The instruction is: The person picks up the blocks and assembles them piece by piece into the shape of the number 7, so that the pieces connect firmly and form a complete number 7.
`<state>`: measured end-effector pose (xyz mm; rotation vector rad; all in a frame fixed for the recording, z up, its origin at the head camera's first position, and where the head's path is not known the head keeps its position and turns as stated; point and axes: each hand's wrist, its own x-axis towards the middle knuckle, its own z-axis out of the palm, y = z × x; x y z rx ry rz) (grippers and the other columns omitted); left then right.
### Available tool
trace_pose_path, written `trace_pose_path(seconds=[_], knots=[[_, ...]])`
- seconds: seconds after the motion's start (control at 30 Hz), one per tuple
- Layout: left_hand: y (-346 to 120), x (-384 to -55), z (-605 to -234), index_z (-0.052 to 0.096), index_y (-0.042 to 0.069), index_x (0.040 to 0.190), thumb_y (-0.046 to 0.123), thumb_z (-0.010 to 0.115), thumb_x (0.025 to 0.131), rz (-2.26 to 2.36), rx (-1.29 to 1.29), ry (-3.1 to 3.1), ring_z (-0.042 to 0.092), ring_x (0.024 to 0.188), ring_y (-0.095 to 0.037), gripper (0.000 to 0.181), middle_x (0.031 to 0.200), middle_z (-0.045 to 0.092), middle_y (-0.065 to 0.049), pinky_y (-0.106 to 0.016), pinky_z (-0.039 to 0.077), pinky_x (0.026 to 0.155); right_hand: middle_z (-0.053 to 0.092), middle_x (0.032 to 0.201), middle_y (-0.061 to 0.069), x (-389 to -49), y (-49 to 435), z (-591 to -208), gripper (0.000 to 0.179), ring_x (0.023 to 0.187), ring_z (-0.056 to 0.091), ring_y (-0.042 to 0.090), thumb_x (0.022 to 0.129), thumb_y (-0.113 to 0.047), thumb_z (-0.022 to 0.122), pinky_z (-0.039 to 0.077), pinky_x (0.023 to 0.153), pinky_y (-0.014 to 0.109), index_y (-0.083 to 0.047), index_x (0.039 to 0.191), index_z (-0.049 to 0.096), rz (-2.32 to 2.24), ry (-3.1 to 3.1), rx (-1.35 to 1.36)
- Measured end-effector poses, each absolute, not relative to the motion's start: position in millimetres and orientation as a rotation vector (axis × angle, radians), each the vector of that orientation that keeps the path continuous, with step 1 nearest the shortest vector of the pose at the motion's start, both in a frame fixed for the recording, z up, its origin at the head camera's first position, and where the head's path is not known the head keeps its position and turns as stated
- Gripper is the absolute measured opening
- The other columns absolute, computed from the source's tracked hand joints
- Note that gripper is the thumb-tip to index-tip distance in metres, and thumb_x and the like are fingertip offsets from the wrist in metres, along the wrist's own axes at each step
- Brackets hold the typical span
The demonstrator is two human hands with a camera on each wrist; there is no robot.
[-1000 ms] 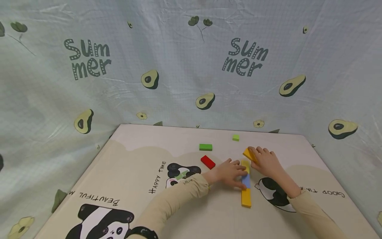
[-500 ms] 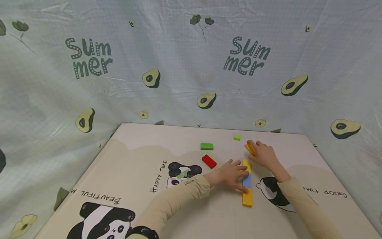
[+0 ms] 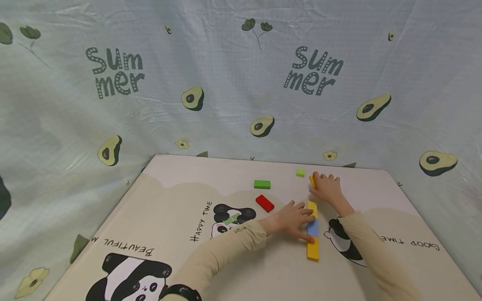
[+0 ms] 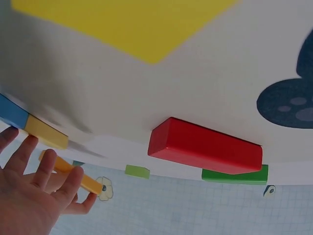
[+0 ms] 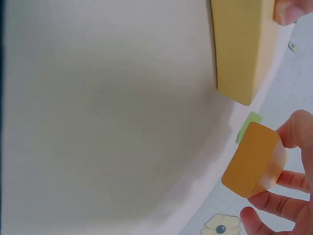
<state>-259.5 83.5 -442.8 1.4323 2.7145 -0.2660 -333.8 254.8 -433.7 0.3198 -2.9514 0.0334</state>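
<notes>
In the head view a straight row lies on the table: a yellow block (image 3: 312, 205), a blue block (image 3: 313, 228) and another yellow block (image 3: 313, 250) end to end. My left hand (image 3: 291, 220) rests at the row's left side, fingers spread, fingertips and thumb touching the blocks. Beyond the far end, my right hand (image 3: 326, 188) pinches an orange-yellow block (image 3: 312, 181) between thumb and fingers. From the right wrist view, that held block (image 5: 252, 159) is apart from the row's yellow end block (image 5: 239, 49).
A red block (image 3: 265, 203), a green block (image 3: 262, 184) and a small light green block (image 3: 300, 172) lie behind and left of the row. Close to the left wrist camera is another yellow block (image 4: 132, 24). A patterned curtain (image 3: 226, 83) hangs behind the table.
My right hand has moved away from me with the orange-yellow block, off the row's far end, and turned the block more upright. The left hand stays at the row.
</notes>
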Motion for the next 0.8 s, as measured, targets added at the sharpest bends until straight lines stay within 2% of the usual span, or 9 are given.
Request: trace_pose_path(seconds=[0.4,0.63,0.8], knots=[[85.9,-258.1,-445.2,0.034,0.033,0.136,0.074,0.037,0.075,-0.3,1.418,2.724,0.029,0.132,-0.017,0.074,0.144,0.032,0.008,-0.041,0.028,0.106,0.055,0.101,0.027,-346.8,253.6,-447.3,0.054,0.088,0.05,0.042,0.082,-0.031,0.054,0.034,0.083,0.058,0.005,0.118,0.04,0.054,-3.11,0.231],[86.1,-254.5,-444.2,0.033,0.031,0.137,0.074,0.037,0.075,-0.326,1.402,2.734,0.029,0.133,-0.019,0.076,0.144,0.032,0.007,-0.041,0.028,0.106,0.055,0.101,0.027,-348.1,256.9,-453.5,0.051,0.087,0.05,0.038,0.083,-0.029,0.052,0.039,0.081,0.055,0.009,0.115,0.043,0.032,-3.142,0.277],[86.7,-254.6,-444.9,0.033,0.033,0.137,0.075,0.036,0.074,-0.33,1.389,2.735,0.029,0.132,-0.018,0.076,0.144,0.031,0.008,-0.04,0.028,0.106,0.054,0.101,0.025,-346.5,263.5,-454.2,0.046,0.092,0.051,0.039,0.087,-0.031,0.049,0.041,0.079,0.055,0.007,0.114,0.047,0.045,-3.102,0.346]])
